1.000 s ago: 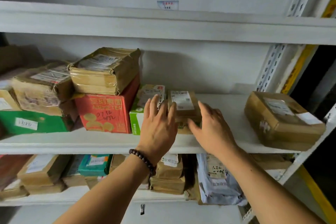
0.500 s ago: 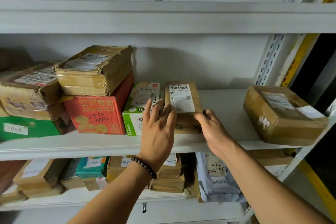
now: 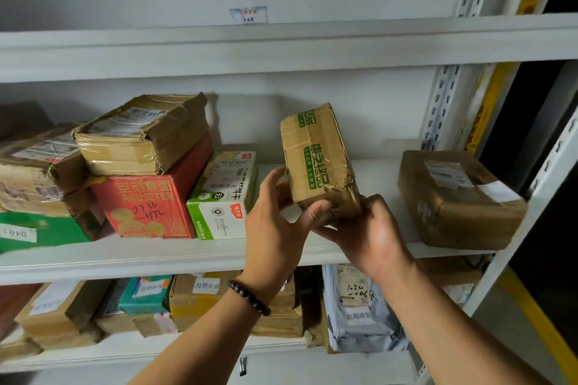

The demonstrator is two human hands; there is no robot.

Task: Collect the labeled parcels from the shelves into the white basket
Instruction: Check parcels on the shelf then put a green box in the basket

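A small brown cardboard parcel [image 3: 319,159] with green printing is lifted off the middle shelf [image 3: 156,255] and tipped up on end, its underside facing me. My right hand [image 3: 366,228] grips its lower end from below. My left hand [image 3: 275,222] touches its lower left corner with thumb and fingers, a bead bracelet on the wrist. The white basket is out of view.
A green-and-white box [image 3: 223,197], a red box [image 3: 150,206] and stacked brown parcels [image 3: 140,134] fill the shelf's left. A brown parcel [image 3: 456,200] sits at its right. More labeled parcels and a grey bag [image 3: 359,312] lie below. A perforated upright [image 3: 444,103] stands right.
The small parcel lay flat on the shelf with its label up; now both hands have lifted it clear and tilted it upright.
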